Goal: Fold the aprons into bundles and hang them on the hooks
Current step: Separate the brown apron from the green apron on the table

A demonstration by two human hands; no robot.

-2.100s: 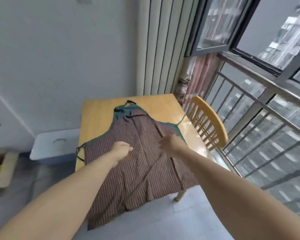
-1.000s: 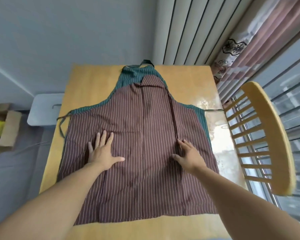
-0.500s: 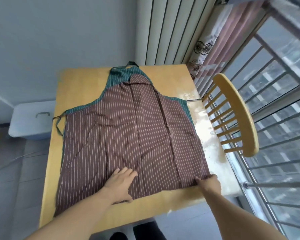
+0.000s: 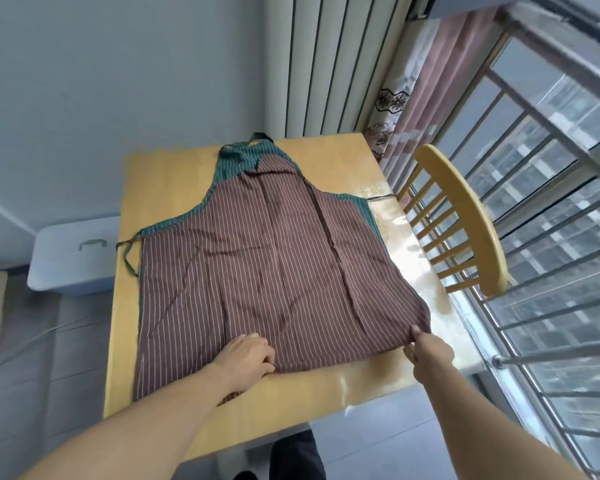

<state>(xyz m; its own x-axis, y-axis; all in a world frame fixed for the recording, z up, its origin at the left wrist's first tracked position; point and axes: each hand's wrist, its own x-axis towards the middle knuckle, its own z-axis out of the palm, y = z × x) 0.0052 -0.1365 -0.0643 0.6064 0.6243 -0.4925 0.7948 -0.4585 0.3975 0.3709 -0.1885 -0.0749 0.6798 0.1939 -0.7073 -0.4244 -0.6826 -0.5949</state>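
Apron (image 4: 274,268), brown with pale stripes and green trim, lies spread face-down or face-up (cannot tell which) on the wooden table (image 4: 160,188), bib toward the far wall, hem at the near edge. Left hand (image 4: 248,356) sits on the hem near its middle, fingers curled onto the cloth and apparently gathering it. Right hand (image 4: 428,349) pinches the near right corner of the hem, which looks lifted slightly off the table. Judged step: start of the first fold, nothing bundled yet, no hooks in view. Risks, as judgement: the left third of the hem lies loose and unheld, so raising the fold from these two grips could drag that side crooked and give a skewed bundle. Several creases run across the skirt; folding over them would lock them in and make the bundle bulky. Left waist tie (image 4: 129,258) hangs over the table's edge and right tie (image 4: 378,198) trails toward the chair (image 4: 465,216); either could snag or get trapped outside the fold, and they may be needed free for hanging. Cloth looks thin and slippery on the glossy tabletop, so a pull toward the body could slide the whole apron off the near edge
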